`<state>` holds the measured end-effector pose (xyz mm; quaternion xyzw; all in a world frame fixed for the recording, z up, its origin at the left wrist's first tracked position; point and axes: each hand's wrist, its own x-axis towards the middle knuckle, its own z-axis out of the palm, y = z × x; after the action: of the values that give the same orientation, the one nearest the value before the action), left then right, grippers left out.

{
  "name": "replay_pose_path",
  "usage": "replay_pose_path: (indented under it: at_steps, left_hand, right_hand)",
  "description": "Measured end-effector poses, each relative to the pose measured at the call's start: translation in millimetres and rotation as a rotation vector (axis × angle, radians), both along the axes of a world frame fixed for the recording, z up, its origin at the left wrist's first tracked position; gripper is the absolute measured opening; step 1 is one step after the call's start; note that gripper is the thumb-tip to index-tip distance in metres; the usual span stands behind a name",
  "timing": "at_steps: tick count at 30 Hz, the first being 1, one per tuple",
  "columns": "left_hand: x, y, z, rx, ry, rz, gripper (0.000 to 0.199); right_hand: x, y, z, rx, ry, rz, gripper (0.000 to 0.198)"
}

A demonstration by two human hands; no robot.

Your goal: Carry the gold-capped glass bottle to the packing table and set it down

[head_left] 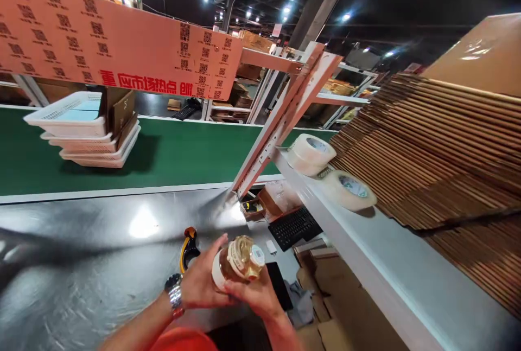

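Between my two hands is a jar (234,264) with a pale label, gold-coloured wrapping over its top and a small round white sticker. My left hand (203,280) wraps its left side, with the thumb up along it; a metal-band watch (175,292) is on that wrist. My right hand (256,294) grips the jar from the right and below, its fingers partly hidden. Just beyond my left hand, a yellow and black tape dispenser (188,250) lies on the metal table (101,264).
A green conveyor belt (183,150) crosses behind the table, carrying stacked white baskets (93,145). To the right, clear tape rolls (313,153) sit on a white shelf (366,248) beside stacked flat cardboard (427,161). Below are a black keyboard (293,227) and cartons (345,297).
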<state>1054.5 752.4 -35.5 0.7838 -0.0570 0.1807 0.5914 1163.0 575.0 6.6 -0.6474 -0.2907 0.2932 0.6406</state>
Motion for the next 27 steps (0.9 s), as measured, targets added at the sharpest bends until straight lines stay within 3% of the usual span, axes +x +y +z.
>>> replay_pose_path:
  at_steps: [3,5,7,8,14,18,19,23,26,27]
  left_hand:
    - [0.0,-12.4,16.5,-0.21,0.03,0.083,0.094]
    - [-9.3,-17.6,21.4,-0.267,0.034,0.177,0.077]
    - [-19.5,-19.4,21.9,-0.282,0.035,0.2,0.076]
    - [-24.0,-19.3,21.6,-0.286,0.029,0.199,0.079]
    - [-45.0,-15.0,18.0,-0.28,0.004,0.181,0.084]
    - [-56.0,-11.3,9.7,-0.317,0.061,0.216,0.082]
    - [-58.0,-10.1,8.4,-0.314,0.08,0.236,0.081]
    - [-64.2,-4.4,10.8,-0.299,0.099,0.256,0.077]
    - [-68.1,-1.0,14.8,-0.281,0.066,0.225,0.075]
    - [-69.2,-0.2,15.1,-0.277,0.058,0.217,0.076]
  right_hand:
    - [-10.9,1.7,13.9,0.013,-0.53,-0.255,0.098]
    - [-13.9,1.2,27.0,0.093,-0.981,-0.396,0.075]
    - [-17.5,1.7,40.4,0.166,-1.242,-0.362,0.033]
    - [-19.8,2.7,46.3,0.18,-1.292,-0.329,0.021]
    - [-39.1,15.1,60.3,0.147,-1.314,-0.314,0.014]
    - [-52.8,24.9,60.7,0.061,-1.183,-0.266,0.002]
    - [-55.6,26.9,60.9,0.055,-1.154,-0.247,0.006]
    - [-63.3,31.0,59.1,0.123,-1.099,-0.202,0.009]
    - [-65.5,31.4,52.4,0.213,-0.865,-0.172,0.002]
    - [-65.7,31.8,49.3,0.228,-0.754,-0.194,0.01]
